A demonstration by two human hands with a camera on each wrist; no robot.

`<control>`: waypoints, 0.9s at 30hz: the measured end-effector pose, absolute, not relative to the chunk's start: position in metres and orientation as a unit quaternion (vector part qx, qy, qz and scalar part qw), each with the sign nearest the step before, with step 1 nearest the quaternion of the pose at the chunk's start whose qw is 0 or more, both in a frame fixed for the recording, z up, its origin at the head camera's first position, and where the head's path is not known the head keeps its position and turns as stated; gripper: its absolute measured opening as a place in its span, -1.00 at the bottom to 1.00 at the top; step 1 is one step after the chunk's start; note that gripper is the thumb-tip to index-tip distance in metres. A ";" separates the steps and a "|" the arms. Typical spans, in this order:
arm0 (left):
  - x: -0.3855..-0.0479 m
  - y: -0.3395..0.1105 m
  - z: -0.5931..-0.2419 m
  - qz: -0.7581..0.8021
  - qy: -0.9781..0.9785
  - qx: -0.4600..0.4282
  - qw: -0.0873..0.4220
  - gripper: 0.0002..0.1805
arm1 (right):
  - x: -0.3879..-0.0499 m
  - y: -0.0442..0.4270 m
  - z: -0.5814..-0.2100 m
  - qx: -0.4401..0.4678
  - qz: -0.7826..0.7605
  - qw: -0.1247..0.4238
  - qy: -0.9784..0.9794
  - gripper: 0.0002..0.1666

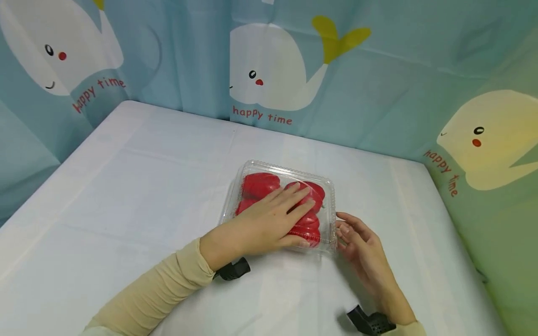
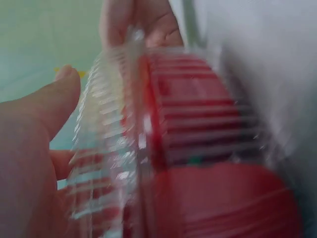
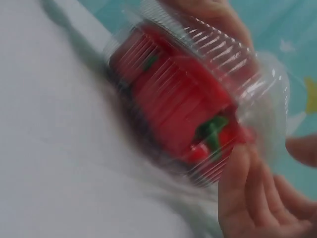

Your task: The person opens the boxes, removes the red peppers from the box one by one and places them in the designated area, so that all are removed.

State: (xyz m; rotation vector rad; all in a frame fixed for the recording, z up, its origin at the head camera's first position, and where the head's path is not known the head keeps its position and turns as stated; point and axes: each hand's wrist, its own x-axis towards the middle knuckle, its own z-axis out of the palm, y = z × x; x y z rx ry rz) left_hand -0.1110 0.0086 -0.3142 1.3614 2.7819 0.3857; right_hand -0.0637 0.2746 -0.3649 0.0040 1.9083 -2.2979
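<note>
A clear plastic clamshell box (image 1: 252, 164) stands on the white table with several red items (image 1: 261, 185) inside; green stem-like parts (image 3: 212, 131) show in the right wrist view. My left hand (image 1: 269, 221) lies flat on the lid with fingers spread. At the box's right side, my right hand (image 1: 363, 249) touches the edge with its fingertips, fingers loosely bent. In the left wrist view, the box's ribbed side (image 2: 198, 114) is blurred, with the left thumb raised beside it.
The table's white cloth (image 1: 147, 186) surrounds the box. Behind and beside it hangs a blue-green curtain (image 1: 378, 93) printed with white whales. Black wrist straps (image 1: 371, 322) are on both wrists.
</note>
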 end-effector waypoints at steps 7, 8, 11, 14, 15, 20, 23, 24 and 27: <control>-0.107 0.013 -0.319 0.062 0.901 0.429 0.002 -0.10 | -0.068 0.279 -0.382 -0.035 -0.828 0.168 0.534 -0.60; -0.107 0.013 -0.319 0.057 0.902 0.428 0.001 -0.10 | -0.068 0.279 -0.384 -0.041 -0.831 0.174 0.527 -0.59; -0.107 0.016 -0.319 0.044 0.905 0.424 -0.010 -0.11 | -0.071 0.280 -0.385 -0.046 -0.844 0.188 0.500 -0.55; -0.105 0.023 -0.319 0.039 0.907 0.419 -0.010 -0.05 | -0.072 0.281 -0.386 -0.052 -0.863 0.208 0.457 -0.51; -0.104 0.026 -0.319 0.041 0.908 0.418 -0.006 -0.03 | -0.072 0.281 -0.386 -0.056 -0.871 0.213 0.440 -0.49; -0.098 0.045 -0.317 0.033 0.900 0.435 -0.020 0.01 | -0.072 0.282 -0.387 -0.086 -0.890 0.227 0.387 -0.41; -0.096 0.053 -0.318 0.017 0.892 0.448 -0.049 -0.05 | -0.071 0.282 -0.387 -0.091 -0.889 0.230 0.386 -0.37; -0.096 0.055 -0.319 0.014 0.891 0.451 -0.058 -0.07 | -0.070 0.283 -0.387 -0.091 -0.888 0.232 0.387 -0.36; -0.094 0.059 -0.322 0.007 0.888 0.453 -0.075 -0.11 | -0.066 0.286 -0.387 -0.089 -0.882 0.239 0.396 -0.36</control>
